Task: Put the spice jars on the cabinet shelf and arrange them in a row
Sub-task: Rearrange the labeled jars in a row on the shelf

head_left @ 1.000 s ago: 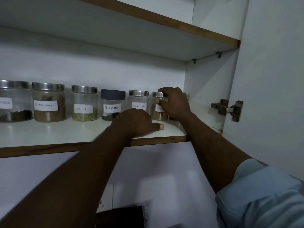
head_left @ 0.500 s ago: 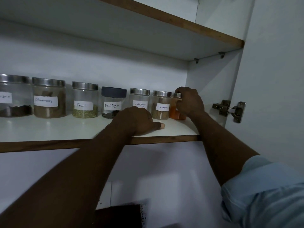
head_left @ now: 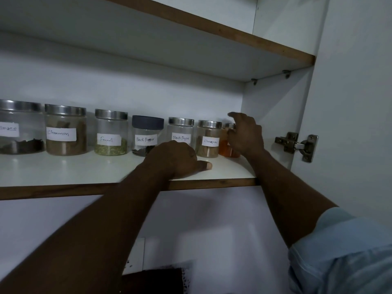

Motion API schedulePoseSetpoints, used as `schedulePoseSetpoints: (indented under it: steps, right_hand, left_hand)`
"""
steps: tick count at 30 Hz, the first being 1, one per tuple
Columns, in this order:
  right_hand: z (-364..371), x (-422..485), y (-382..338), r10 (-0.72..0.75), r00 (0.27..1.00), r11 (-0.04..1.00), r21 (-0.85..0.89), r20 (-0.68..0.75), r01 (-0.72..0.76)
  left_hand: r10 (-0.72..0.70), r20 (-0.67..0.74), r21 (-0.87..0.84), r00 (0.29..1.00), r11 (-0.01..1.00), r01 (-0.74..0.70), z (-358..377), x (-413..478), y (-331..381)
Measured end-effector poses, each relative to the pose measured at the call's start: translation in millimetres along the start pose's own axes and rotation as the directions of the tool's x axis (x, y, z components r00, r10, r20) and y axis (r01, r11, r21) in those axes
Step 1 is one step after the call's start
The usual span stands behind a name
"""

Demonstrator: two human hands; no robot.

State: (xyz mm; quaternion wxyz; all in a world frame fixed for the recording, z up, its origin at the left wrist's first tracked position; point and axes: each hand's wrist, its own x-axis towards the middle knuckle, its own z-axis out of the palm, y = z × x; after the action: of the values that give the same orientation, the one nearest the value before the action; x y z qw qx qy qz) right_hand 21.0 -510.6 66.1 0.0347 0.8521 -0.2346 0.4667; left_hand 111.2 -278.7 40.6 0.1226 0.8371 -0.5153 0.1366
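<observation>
Standing at the row's right end: small clear glass jar of orange powder, just beside the small cinnamon-labelled jar. The right hand, on its lid half a second ago, now hangs spread and holds nothing. Left hand: fingers curled, empty, thumb on the white cabinet shelf. Seven jars stand aligned, so placement is judged nearly complete. Steel hinge and white cabinet door are at right.

I log a metal hinge; door right of the hinge, upper shelf above-left, dark object well below-left of it
</observation>
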Motion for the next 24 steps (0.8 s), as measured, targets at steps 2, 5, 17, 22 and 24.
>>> schedulePoseSetpoints:
  steps: [2, 5, 17, 22, 24]
  right_hand:
    - [-7, 2, -9, -0.026, 0.988, 0.995, 0.092, -0.149, 0.040]
    - [-14, 6, -30, -0.151, 0.986, 0.985, 0.073, -0.065, 0.156]
    - [1, 5, -53, -0.165, 0.981, 0.984, -0.044, 0.105, 0.170]
    - [5, 4, -53, -0.152, 0.982, 0.987, -0.032, 0.114, 0.157]
    - [4, 1, -54, -0.137, 0.989, 0.990, 0.030, 0.047, 0.136]
  left_hand:
    - [-0.001, 0.007, 0.007, 1.000, 1.000, 0.001, 0, 1, 0]
    - [-0.009, 0.025, 0.009, 1.000, 1.000, 0.009, 0, 2, 0]
    - [-0.024, 0.004, 0.016, 1.000, 1.000, 0.024, 4, 4, -3]
    - [-0.037, 0.017, 0.016, 0.999, 0.999, 0.036, 3, 3, -3]
    - [-0.058, -0.025, 0.006, 0.998, 0.998, 0.058, 3, 0, -2]
